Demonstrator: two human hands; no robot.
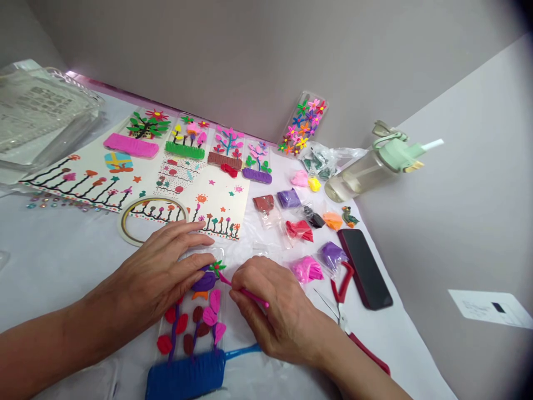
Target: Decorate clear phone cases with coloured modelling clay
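Observation:
A clear phone case [195,328] decorated with clay lies in front of me: red, brown and pink leaves on purple stems, a blue clay base, and a purple blob with a green star on top. My left hand [166,272] lies flat on the case's upper part, fingers stretched beside the purple blob. My right hand [270,305] pinches a thin pink tool [245,291] whose tip touches the purple blob and green star.
Several finished clay-decorated cases [225,147] and painted cards [216,205] lie behind. Bagged clay lumps [306,269], a dark phone [366,266], red-handled scissors [345,311], a water bottle [375,166] and a tape ring [133,222] surround them. Clear trays [37,116] are stacked at far left.

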